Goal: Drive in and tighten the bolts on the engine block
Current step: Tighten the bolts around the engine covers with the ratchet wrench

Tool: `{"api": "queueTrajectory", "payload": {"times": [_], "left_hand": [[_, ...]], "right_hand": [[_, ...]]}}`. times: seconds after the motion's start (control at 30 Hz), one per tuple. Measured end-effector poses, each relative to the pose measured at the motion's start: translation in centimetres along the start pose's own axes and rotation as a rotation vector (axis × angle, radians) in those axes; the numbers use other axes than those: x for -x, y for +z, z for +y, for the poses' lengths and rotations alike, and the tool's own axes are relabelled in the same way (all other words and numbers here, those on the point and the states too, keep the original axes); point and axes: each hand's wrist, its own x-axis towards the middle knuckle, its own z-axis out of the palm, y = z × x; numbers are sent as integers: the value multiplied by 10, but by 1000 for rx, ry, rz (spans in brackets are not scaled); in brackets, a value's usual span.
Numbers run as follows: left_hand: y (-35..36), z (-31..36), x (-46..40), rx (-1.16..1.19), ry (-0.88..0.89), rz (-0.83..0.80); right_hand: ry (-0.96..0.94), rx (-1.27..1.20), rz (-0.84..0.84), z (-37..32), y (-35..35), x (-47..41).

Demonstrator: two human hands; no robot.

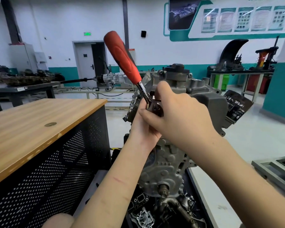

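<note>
Grey cast-metal engine block (176,155) sits frame centre. Both hands curl round the head of the red-handled chrome ratchet wrench (122,56): left hand (143,127) below, right hand (179,116) over. Handle axis runs toward upper left, free. Bolt hidden.

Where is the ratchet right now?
Centre of the head view: the ratchet has its head gripped by both hands against the engine block, red handle pointing up-left.

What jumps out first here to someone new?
The ratchet's red handle angles up and left at frame centre. Below it, the left hand and right hand close around the ratchet head in front of the grey engine block. A wood-topped cabinet fills the left.
</note>
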Motion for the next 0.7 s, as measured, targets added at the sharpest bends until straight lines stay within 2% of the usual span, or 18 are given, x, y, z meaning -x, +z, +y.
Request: {"api": "queueTrajectory", "payload": {"times": [0.13, 0.3, 0.4, 0.47, 0.63, 0.7], "left_hand": [[-1, -1, -2, 8, 30, -10], [0, 1, -1, 108, -35, -43], [2, 1, 0, 100, -74, -45], [2, 0, 0, 86, -53, -50], [-2, -1, 0, 62, -7, -94], [-1, 0, 1, 73, 6, -112]], "right_hand": [[-8, -142, 32, -3, 8, 3], [269, -772, -28, -2, 13, -2], [347, -899, -72, 0, 15, -2], [316, -828, -69, 0, 13, -2], [28, -197, -125, -3, 6, -5], [-48, -55, -85, -5, 3, -5]]}}
